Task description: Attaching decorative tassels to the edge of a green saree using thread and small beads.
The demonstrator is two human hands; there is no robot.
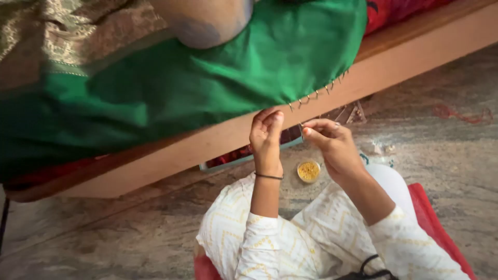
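Head view, looking down: green cloth [207, 78] draped over a wooden frame edge [404, 57], its hem hanging near the middle of the picture, trimmed to the right with a row of small golden bead tassels [316, 95]. Left hand [266, 137] raised just under that hem, fingers curled closed, tips pinching at the cloth edge. Right hand [332, 142] just beside it, thumb and forefinger pressed together on something too thin to make out, tips almost meeting the left hand's; a ring on one finger. Black band [268, 176] around the left wrist. Below and between the two hands, on the stone floor [104, 233], a small round dish of yellow beads [308, 170], close to the knees. Behind the hands, under the frame, a flat tray [244, 155] with dark red contents, partly hidden. Lap and sleeves in white cloth with a pale yellow zigzag pattern [290, 238]. Red mat [438, 223] underneath at the right. Patterned beige fabric [78, 31] lying above the green cloth at top left. Reddish thread [461, 114] loose on the floor far right.
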